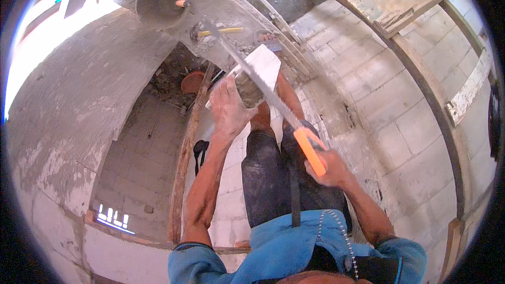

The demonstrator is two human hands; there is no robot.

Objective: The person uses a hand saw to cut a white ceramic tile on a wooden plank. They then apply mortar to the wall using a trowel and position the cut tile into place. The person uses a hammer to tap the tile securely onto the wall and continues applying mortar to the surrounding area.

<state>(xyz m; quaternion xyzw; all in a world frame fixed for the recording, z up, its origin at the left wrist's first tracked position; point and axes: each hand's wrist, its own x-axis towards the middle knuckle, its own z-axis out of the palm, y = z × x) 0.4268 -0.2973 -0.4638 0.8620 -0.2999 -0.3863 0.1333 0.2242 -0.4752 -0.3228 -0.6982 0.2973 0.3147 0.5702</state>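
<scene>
In the middle of my view I have one white, sharp-edged masonry block (268,66) with a grey near face, tilted above the lower legs; what bears it underneath I can't tell. I'd judge it stiff, moderately heavy, brittle at the corners and a little dusty to the touch, so I'd take hold over a broad side, well clear of the blade. The left hand (231,108) clasps its left, near side, fingers somewhat spread and thumb apart. Slanting over the block, far left to near right, is one long grey-bladed handsaw with an orange handle (271,96); whether the teeth bite I can't tell. It should feel light, its blade springy, and the handle is the place to grip: the right hand (331,168) has its fingers wrapped round it. Farther out I count one yellow-handled tool (229,30) just beyond the block, one round grey bucket (150,8) at the far left with one orange-ended tool (182,3) in it, and one round reddish-orange object (192,81) left of the block.
</scene>
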